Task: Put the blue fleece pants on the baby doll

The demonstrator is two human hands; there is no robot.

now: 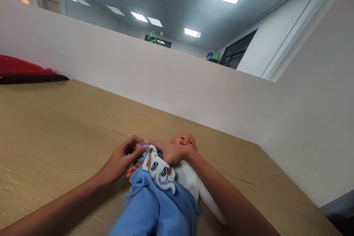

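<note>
A baby doll (pixel 183 139) lies on its back, head away from me, in blue fleece overalls (pixel 168 210) with a white elephant patch (pixel 159 169) on the bib. My left hand (pixel 121 159) pinches the upper left corner of the bib between thumb and fingers, just above the doll's small bare hand (pixel 132 170). Across the doll's chest reaches my right hand (pixel 173 152), its fingers curled at the bib's top edge and partly hidden. Beneath my right forearm is a white sleeve (pixel 190 179). The overalls' legs run out of the bottom of the view.
The doll rests on a tan wooden surface (pixel 69 129) bounded by a low white wall (pixel 166 77). A red object with a black edge (pixel 24 68) stands at the far left. Something dark (pixel 340 206) shows beyond the surface at the lower right.
</note>
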